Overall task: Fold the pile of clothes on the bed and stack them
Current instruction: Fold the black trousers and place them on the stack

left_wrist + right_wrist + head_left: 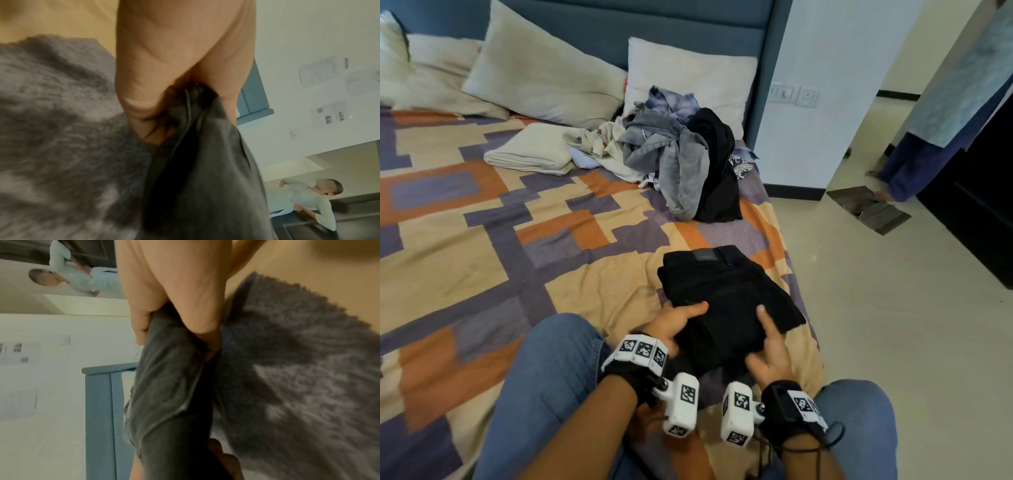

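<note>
Gripping the folded black denim trousers (726, 301) at their near edge, left hand (674, 325) and right hand (770, 356) both clamped, keeping the folds together for stacking.

You wear blue denim jeans (544, 387) on both legs. Your forearms are bare, no sleeves in view. A black strap wraps each wrist, carrying white blocks printed with black-and-white square markers. A white camera pod (681, 406) juts from each strap, tagged alike. Thin black cords (801, 448) trail behind your right wrist.
</note>
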Available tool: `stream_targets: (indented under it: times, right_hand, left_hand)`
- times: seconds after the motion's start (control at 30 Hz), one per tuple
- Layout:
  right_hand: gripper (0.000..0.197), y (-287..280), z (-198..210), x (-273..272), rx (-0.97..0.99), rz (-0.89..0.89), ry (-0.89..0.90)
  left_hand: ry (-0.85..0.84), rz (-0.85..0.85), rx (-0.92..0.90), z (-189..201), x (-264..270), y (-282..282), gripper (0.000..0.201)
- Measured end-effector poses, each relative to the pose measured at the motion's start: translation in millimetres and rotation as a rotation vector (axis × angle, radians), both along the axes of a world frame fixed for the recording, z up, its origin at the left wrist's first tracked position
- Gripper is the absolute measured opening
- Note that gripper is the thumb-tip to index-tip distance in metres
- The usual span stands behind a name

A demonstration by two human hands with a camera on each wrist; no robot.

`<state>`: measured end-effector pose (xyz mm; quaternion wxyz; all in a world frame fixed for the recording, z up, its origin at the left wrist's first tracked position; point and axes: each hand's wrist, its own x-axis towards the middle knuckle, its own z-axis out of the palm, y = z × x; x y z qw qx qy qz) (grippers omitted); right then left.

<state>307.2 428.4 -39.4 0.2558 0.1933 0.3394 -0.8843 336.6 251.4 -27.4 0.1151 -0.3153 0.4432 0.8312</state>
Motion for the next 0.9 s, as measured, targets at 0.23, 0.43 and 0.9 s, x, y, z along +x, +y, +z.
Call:
stream_targets:
  times: [0.23, 0.43, 0.9]
  right_hand:
    - [0.043, -21.3, 43.7, -28.6, 0.029, 0.029, 0.164]
    - [0.039, -83.7, 85.6, -68.5, -0.017, 0.161, 0.239]
    - [0.056, -385.7, 46.6, -268.9, -0.009, 0.611, 0.36]
  left_hand:
    - [0.108, 0.039, 0.055, 46.3, -6.9, -30.3, 0.041]
    - [0.296, 0.231, 0.061, 90.2, -21.0, -94.5, 0.044]
    - [0.172, 0.665, -0.033, 42.7, -149.4, -355.0, 0.036]
